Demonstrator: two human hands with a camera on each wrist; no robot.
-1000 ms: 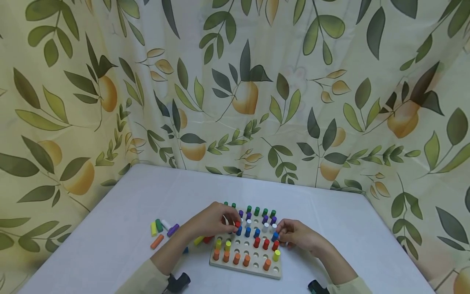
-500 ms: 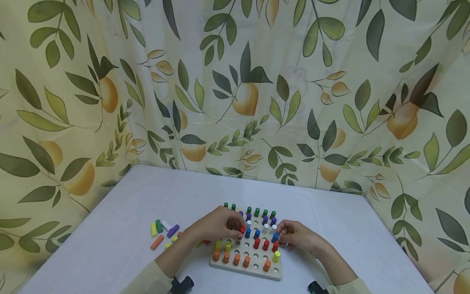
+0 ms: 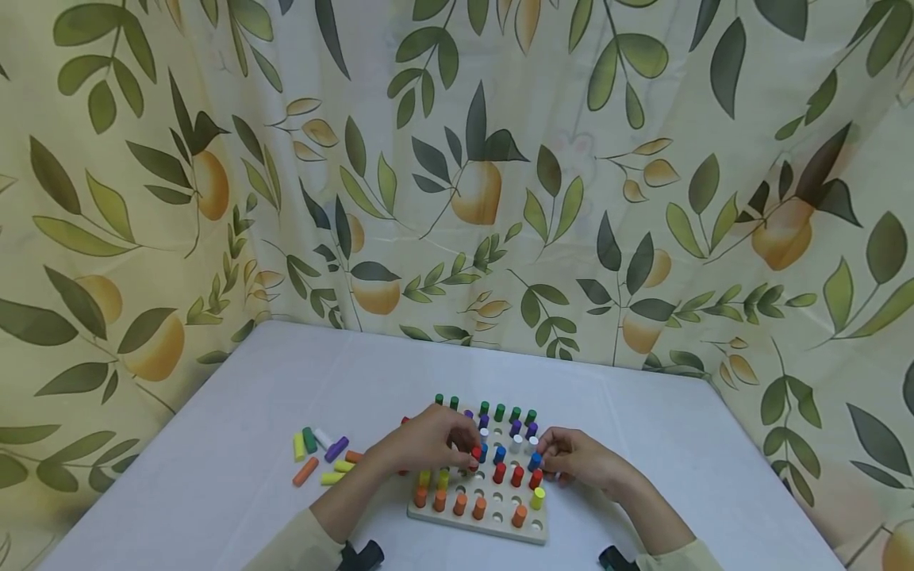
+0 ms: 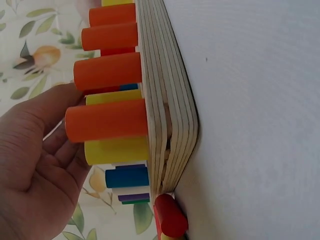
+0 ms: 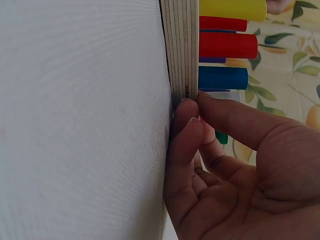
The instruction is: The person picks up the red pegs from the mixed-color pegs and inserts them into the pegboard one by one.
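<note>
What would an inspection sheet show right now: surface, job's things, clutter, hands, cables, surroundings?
Surface: white table.
Job's things: wooden board with standing pegs in several colours; some holes vacant.
Clutter: loose pegs lying left of the board, some partly hidden by the left arm.
Left hand: pinches a red peg over the board; whether it is seated, cannot tell.
Right hand: grips the board's edge.
Cables: nothing seen.
Surroundings: leaf-and-fruit curtain behind the table.

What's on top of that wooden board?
Upright pegs in seven colours, from orange in front to green behind. From above, the left hand hides part of the board and any pegs there.
</note>
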